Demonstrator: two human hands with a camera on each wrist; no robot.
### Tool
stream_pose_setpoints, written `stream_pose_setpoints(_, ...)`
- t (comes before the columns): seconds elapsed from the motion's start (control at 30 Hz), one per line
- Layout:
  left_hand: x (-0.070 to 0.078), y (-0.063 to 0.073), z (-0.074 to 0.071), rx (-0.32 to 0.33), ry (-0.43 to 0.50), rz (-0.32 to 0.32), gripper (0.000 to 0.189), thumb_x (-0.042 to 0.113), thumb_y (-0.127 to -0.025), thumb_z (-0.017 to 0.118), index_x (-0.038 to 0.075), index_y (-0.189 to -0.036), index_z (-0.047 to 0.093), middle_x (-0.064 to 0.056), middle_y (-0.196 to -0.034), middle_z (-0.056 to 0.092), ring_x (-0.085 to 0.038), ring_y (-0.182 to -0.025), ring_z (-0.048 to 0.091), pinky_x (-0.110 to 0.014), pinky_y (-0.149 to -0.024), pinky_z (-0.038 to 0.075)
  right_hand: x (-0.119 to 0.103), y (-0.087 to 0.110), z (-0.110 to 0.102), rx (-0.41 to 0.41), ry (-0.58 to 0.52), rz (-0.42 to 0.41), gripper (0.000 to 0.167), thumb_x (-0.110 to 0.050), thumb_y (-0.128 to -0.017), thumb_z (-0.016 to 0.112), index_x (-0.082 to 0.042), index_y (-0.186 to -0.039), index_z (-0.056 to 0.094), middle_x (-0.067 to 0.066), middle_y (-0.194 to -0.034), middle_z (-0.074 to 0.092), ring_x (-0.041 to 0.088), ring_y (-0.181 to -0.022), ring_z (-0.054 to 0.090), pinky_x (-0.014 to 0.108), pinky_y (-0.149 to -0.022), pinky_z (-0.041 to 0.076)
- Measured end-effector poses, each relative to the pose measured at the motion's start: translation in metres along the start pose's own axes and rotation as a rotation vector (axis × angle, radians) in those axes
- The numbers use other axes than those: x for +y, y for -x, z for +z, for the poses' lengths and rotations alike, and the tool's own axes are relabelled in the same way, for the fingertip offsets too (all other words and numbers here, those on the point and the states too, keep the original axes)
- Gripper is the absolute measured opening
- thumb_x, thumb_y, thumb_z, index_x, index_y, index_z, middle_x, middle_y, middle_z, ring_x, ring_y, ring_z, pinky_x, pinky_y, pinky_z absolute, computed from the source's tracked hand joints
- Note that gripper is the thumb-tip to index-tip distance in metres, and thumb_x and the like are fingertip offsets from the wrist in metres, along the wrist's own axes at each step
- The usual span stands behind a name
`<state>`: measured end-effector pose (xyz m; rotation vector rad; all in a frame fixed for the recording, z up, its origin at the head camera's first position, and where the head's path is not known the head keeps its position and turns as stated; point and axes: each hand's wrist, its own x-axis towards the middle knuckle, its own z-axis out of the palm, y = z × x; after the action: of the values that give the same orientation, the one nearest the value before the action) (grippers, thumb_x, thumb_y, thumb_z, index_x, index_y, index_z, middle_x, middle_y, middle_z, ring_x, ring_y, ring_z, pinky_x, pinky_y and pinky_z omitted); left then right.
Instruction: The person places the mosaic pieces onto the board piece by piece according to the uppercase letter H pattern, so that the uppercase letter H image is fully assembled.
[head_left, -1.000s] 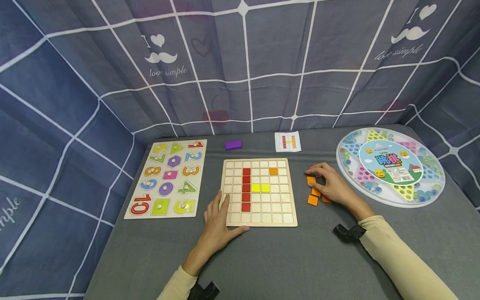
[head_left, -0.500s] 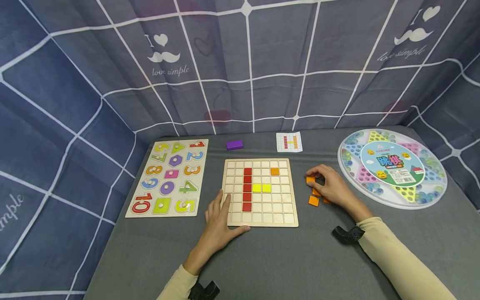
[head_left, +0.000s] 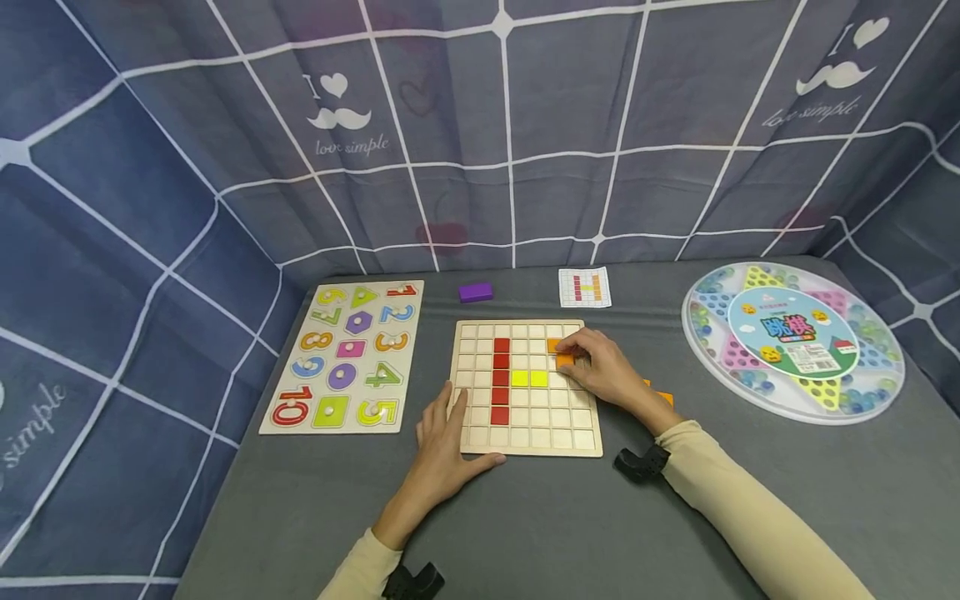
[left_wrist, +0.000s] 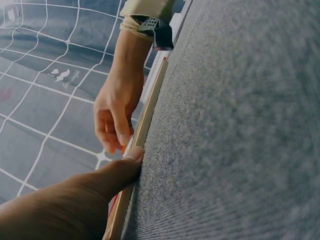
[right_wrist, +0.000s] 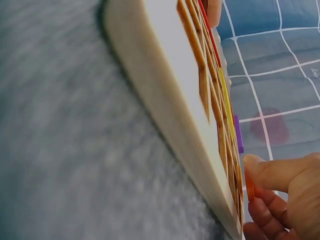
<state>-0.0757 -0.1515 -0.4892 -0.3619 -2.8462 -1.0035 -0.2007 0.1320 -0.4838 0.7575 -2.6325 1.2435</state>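
Note:
A wooden grid board [head_left: 525,438] holds a column of red square tiles [head_left: 500,377], two yellow tiles [head_left: 528,378] and an orange tile [head_left: 553,344] near its upper right. My right hand [head_left: 604,372] is over the board's right side, pinching another orange tile [right_wrist: 249,184] between thumb and fingers, just below the placed orange one. In the right wrist view that tile stands on edge close over the grid. My left hand [head_left: 441,446] rests along the board's left side with straight fingers; its thumb [left_wrist: 131,156] touches the front edge.
More orange tiles [head_left: 662,395] lie right of the board, partly hidden by my right wrist. A number puzzle board [head_left: 336,358] is at left, a purple block [head_left: 476,292] and pattern card [head_left: 585,287] behind, and a round game board [head_left: 795,342] at right.
My right hand has picked up an orange tile from the pile on the right and moved left with it over the board. The left hand keeps its place.

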Motion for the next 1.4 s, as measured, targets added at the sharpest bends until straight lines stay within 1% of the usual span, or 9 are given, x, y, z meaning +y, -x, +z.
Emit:
stream_pose_setpoints(0.1, 0.000, 0.000, 0.002, -0.010, 0.009, -0.002, 0.110, 0.049, -0.070, 0.085, 0.000, -0.152, 0.030, -0.024, -0.160, 0.017, -0.043, -0.140, 0.022, -0.056, -0.098, 0.021, 0.001, -0.001, 0.003, 0.006, -0.003, 0.015, 0.023, -0.008, -0.081, 0.079, -0.010, -0.102, 0.071, 0.003, -0.100, 0.066, 0.020, -0.093, 0.059, 0.037, -0.083, 0.047)
stream_pose_setpoints(0.23, 0.000, -0.001, 0.002, -0.006, 0.009, -0.004, 0.110, 0.049, -0.070, 0.085, 0.000, -0.152, 0.031, -0.024, -0.160, 0.017, -0.042, -0.139, 0.023, -0.055, -0.097, 0.021, 0.001, -0.002, 0.004, 0.006, -0.012, 0.016, 0.022, -0.008, -0.081, 0.079, -0.009, -0.101, 0.071, 0.003, -0.100, 0.066, 0.020, -0.094, 0.060, 0.038, -0.084, 0.047)
stream_pose_setpoints(0.37, -0.002, 0.000, 0.002, 0.000, 0.007, -0.008, 0.110, 0.050, -0.069, 0.085, -0.001, -0.151, 0.031, -0.024, -0.159, 0.017, -0.042, -0.138, 0.024, -0.053, -0.096, 0.022, -0.001, -0.005, 0.007, -0.020, -0.009, 0.006, 0.022, -0.009, -0.082, 0.079, -0.009, -0.103, 0.071, 0.004, -0.102, 0.066, 0.022, -0.096, 0.059, 0.040, -0.085, 0.047)
stream_pose_setpoints(0.5, -0.003, 0.000, 0.002, -0.001, 0.007, -0.011, 0.110, 0.050, -0.069, 0.085, -0.001, -0.151, 0.031, -0.024, -0.159, 0.017, -0.042, -0.138, 0.024, -0.053, -0.096, 0.022, -0.002, -0.008, 0.009, -0.048, -0.023, 0.019, 0.022, -0.010, -0.084, 0.078, -0.010, -0.104, 0.071, 0.004, -0.103, 0.066, 0.021, -0.097, 0.059, 0.040, -0.086, 0.046)
stream_pose_setpoints(0.63, -0.003, -0.001, 0.001, 0.000, 0.007, -0.010, 0.111, 0.050, -0.069, 0.085, -0.001, -0.151, 0.031, -0.024, -0.160, 0.017, -0.042, -0.139, 0.023, -0.053, -0.097, 0.022, -0.003, -0.009, 0.011, -0.052, -0.032, 0.016, 0.021, -0.008, -0.083, 0.078, -0.009, -0.103, 0.071, 0.005, -0.103, 0.066, 0.021, -0.096, 0.059, 0.041, -0.085, 0.047)
stream_pose_setpoints(0.9, -0.003, -0.001, 0.002, 0.003, 0.007, 0.002, 0.110, 0.049, -0.069, 0.085, -0.001, -0.151, 0.031, -0.025, -0.159, 0.018, -0.043, -0.139, 0.023, -0.054, -0.096, 0.022, -0.002, -0.008, 0.011, -0.043, -0.011, 0.005, 0.020, -0.008, -0.082, 0.078, -0.010, -0.101, 0.071, 0.004, -0.101, 0.065, 0.020, -0.093, 0.059, 0.040, -0.084, 0.047)
stream_pose_setpoints(1.27, -0.003, -0.001, 0.003, 0.005, -0.003, 0.008, 0.110, 0.049, -0.069, 0.085, -0.001, -0.151, 0.032, -0.025, -0.158, 0.019, -0.043, -0.138, 0.024, -0.055, -0.097, 0.022, -0.003, -0.002, 0.007, -0.035, 0.007, -0.034, 0.021, -0.008, -0.080, 0.080, -0.011, -0.099, 0.072, 0.002, -0.099, 0.066, 0.019, -0.095, 0.056, 0.038, -0.085, 0.043)
stream_pose_setpoints(1.4, -0.002, -0.001, 0.002, 0.006, -0.004, 0.005, 0.110, 0.049, -0.069, 0.085, -0.001, -0.151, 0.031, -0.025, -0.159, 0.019, -0.043, -0.138, 0.024, -0.054, -0.096, 0.022, -0.002, 0.003, 0.003, -0.002, 0.039, -0.086, 0.023, -0.008, -0.078, 0.081, -0.011, -0.099, 0.072, 0.002, -0.097, 0.066, 0.020, -0.092, 0.056, 0.037, -0.083, 0.041)
